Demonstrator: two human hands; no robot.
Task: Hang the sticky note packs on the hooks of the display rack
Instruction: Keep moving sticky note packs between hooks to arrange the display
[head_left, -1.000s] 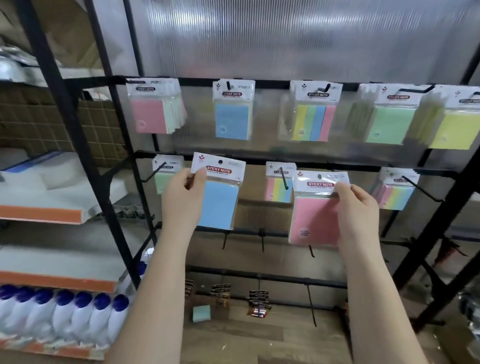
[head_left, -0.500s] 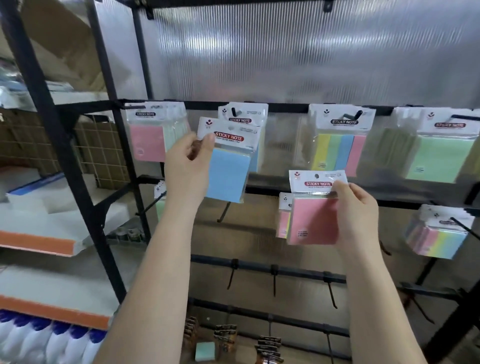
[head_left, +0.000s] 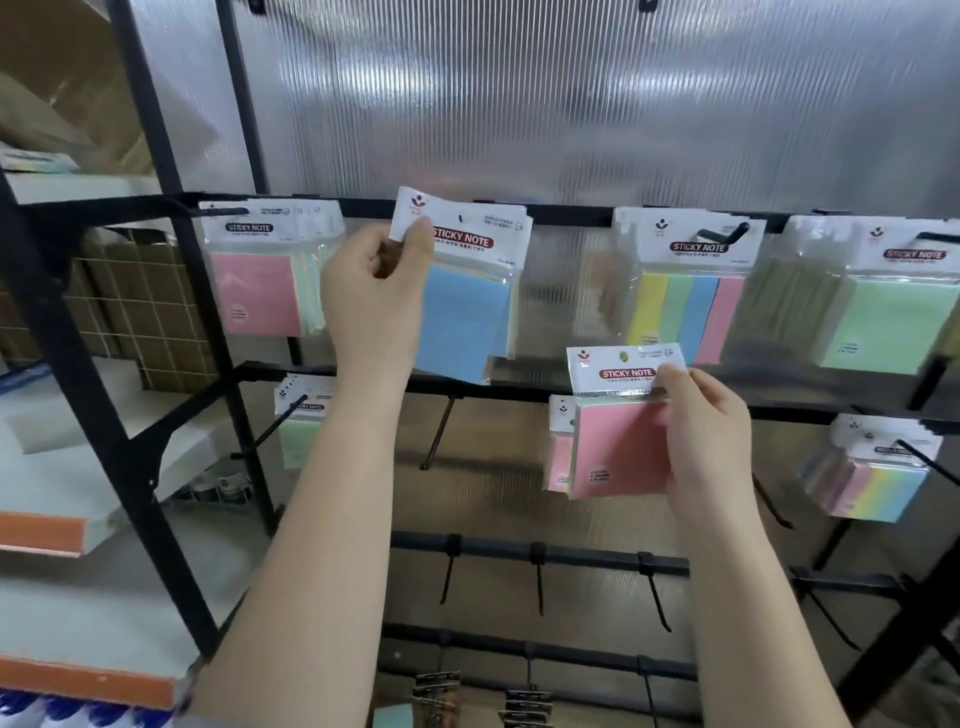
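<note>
Left hand (head_left: 376, 296): raised to the top rail of the display rack (head_left: 566, 214); thumb and fingers pinch the white header card of a blue sticky note pack (head_left: 462, 312); the pack hangs tilted in front of other packs on that rail
Right hand (head_left: 709, 441): lower, at the second rail; fingers curl round the right edge of a pink sticky note pack (head_left: 618, 441), thumb on its header; the pack stands upright, just in front of another pink pack on that rail
Top rail: a pink pack (head_left: 257, 291) at the left; a striped yellow, green, blue and pink pack (head_left: 683, 312) on a hook right of centre; a green pack (head_left: 883, 322) further right
Second rail: a pale green pack (head_left: 298, 431) at the left; a bare hook (head_left: 439, 436) under the blue pack; a pastel striped pack (head_left: 878, 483) at the right
Lower rails: several bare black hooks (head_left: 540, 587) pointing down
Left side: white shelves with an orange edge (head_left: 41, 535)
</note>
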